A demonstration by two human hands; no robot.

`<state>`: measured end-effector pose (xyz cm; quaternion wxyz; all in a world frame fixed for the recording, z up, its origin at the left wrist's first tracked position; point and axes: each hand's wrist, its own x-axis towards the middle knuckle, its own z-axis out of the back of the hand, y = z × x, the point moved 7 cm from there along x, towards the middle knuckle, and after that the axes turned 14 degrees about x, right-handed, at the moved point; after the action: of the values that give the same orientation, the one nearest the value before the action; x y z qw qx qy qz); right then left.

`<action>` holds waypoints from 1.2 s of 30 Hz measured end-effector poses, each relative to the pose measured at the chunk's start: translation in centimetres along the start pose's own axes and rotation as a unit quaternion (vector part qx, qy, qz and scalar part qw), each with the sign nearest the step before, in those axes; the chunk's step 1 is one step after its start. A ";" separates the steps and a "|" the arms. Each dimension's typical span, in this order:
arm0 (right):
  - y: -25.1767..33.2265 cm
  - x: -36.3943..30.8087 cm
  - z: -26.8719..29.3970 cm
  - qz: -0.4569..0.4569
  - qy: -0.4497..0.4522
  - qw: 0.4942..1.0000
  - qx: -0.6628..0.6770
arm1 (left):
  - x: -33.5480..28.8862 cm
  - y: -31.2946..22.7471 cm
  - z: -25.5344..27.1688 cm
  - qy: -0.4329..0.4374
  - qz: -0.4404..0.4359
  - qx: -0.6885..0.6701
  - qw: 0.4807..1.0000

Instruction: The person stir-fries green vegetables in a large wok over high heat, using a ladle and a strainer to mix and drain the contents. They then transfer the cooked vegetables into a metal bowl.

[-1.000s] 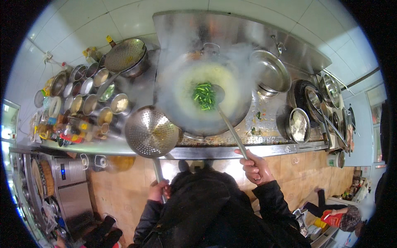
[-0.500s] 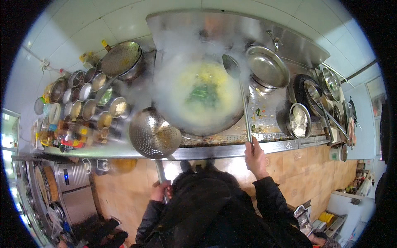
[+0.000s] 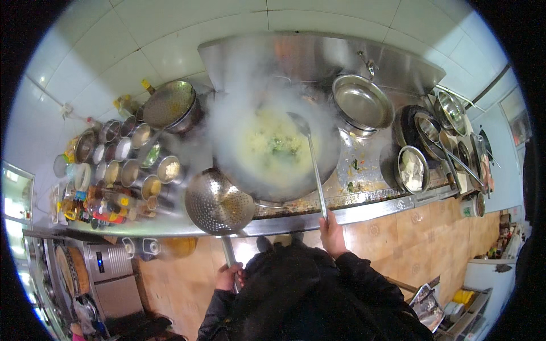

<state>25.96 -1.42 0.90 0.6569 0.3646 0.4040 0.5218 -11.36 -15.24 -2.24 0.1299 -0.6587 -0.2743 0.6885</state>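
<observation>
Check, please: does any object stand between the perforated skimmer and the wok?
No visible object stands between them. The left hand holds the perforated skimmer beside the wok, at its near left; steam hazes the wok's inside.

Steel counter [image 3: 372, 211] — metal pots [image 3: 129, 172], bottles [image 3: 111, 207], steaming wok [image 3: 267, 192], bowl with white contents [image 3: 409, 153], green scraps [image 3: 356, 165]

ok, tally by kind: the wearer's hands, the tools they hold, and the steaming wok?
Hands: 2 (left hand, right hand)
Perforated strainer, left-held: 1
Ladle, right-held: 1
Wok: 1
Total: 5
</observation>
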 end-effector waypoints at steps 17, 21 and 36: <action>1.0 -0.4 -0.4 0.031 -0.014 0.999 0.012 | -0.4 -0.4 0.9 0.020 -0.010 -0.014 1.000; 3.5 -0.6 0.1 -0.062 0.008 0.994 0.091 | 0.1 0.2 1.8 0.031 -0.004 -0.027 0.999; 6.4 4.4 0.9 0.104 0.050 0.990 -0.084 | 0.3 0.2 2.2 0.061 -0.012 -0.022 0.998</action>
<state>24.86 4.09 6.37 0.6066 0.3218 0.3507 0.6368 -13.51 -15.69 -2.61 0.1405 -0.6985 -0.2889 0.6394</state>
